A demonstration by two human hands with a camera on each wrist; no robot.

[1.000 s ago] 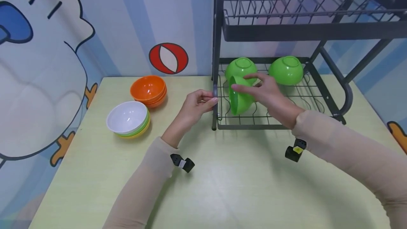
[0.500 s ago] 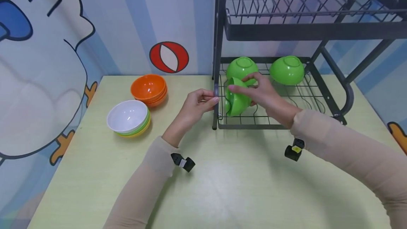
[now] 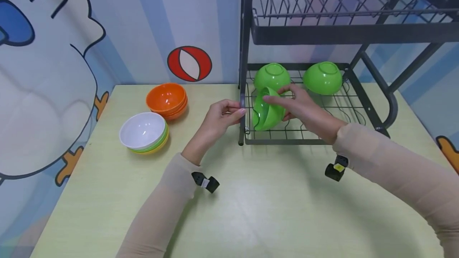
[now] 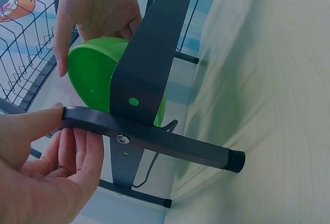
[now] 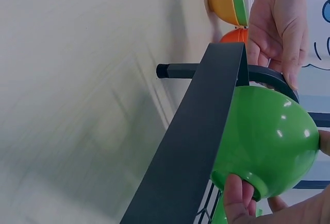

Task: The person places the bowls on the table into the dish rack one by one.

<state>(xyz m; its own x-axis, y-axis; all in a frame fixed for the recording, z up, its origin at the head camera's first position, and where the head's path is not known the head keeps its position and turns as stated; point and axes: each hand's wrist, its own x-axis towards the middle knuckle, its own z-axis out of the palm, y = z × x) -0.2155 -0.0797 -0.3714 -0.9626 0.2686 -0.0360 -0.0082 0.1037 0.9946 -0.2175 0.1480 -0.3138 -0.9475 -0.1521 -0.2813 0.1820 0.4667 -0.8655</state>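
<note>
Green plastic shows in the tilted bowl [image 3: 274, 118], opening leftward over the rack's lower tier [image 3: 287, 142]. I see the right hand [image 3: 301, 104] gripping it, while the left hand [image 3: 221, 119] pinches the side post [image 3: 244, 59]. Over the last second, the bowl's lower rim has swung left towards that post; I judge its placing unsettled. Whether it touches the wires [image 3: 305, 131], I can't tell.

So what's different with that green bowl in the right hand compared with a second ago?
The green bowl has shifted slightly left, its lower edge nearer the rack's left post. The right hand still holds it; the left hand still grips the post. The overturned green bowls, orange bowls and white-topped stack stayed put.
</note>
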